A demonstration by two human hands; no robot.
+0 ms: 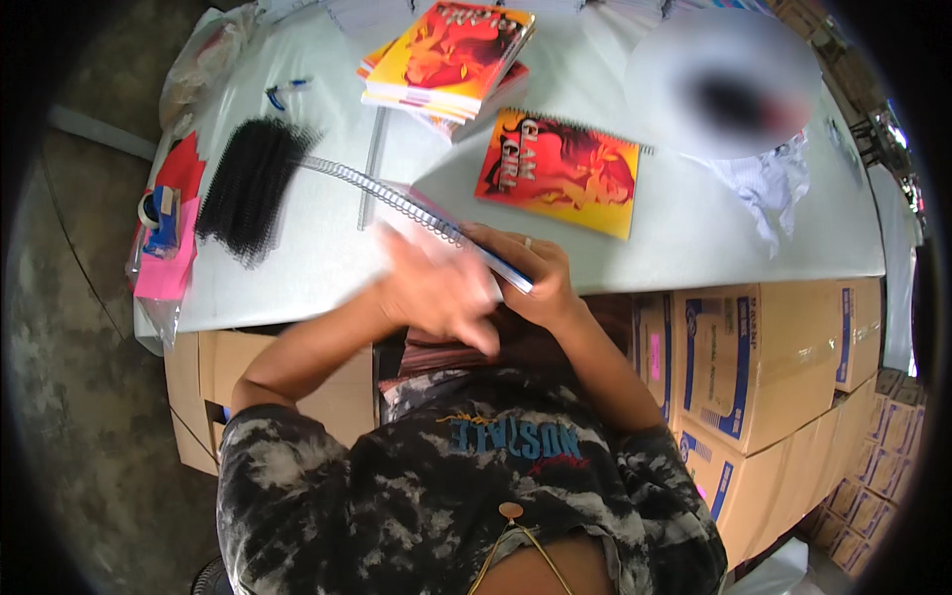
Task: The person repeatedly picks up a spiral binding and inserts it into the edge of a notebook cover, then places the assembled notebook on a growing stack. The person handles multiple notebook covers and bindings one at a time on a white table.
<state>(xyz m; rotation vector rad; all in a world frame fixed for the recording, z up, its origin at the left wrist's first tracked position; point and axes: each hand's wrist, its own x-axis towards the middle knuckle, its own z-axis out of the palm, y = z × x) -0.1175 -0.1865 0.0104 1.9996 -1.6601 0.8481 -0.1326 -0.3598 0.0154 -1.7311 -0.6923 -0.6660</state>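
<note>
Notebook, thin and seen nearly edge-on with a blue-and-white side (pixel 514 277), held over the near edge of the white-covered counter (pixel 694 243). Gripped at its lower end by the right hand (pixel 547 280), fingers closed around it, a ring on one. Along the notebook's edge, a long grey wire spiral coil (pixel 372 186), running on past it toward the upper left, its far end by a dense bundle of black spiral coils (pixel 248 188). Just left of the notebook, the left hand (pixel 436 290), blurred, fingers spread wide; cannot tell about contact with notebook or coil.

Beyond, a spiral-bound notebook with a red-and-yellow illustrated cover (pixel 560 177), flat on the counter. Farther back, an uneven stack of similar red-and-yellow notebooks (pixel 446 64). At the far left, a blue tape dispenser (pixel 164 226) on bright pink and red sheets (pixel 164 273); behind the black bundle, a blue pen (pixel 288 91). Below the counter at right, brown cardboard boxes (pixel 783 342).
</note>
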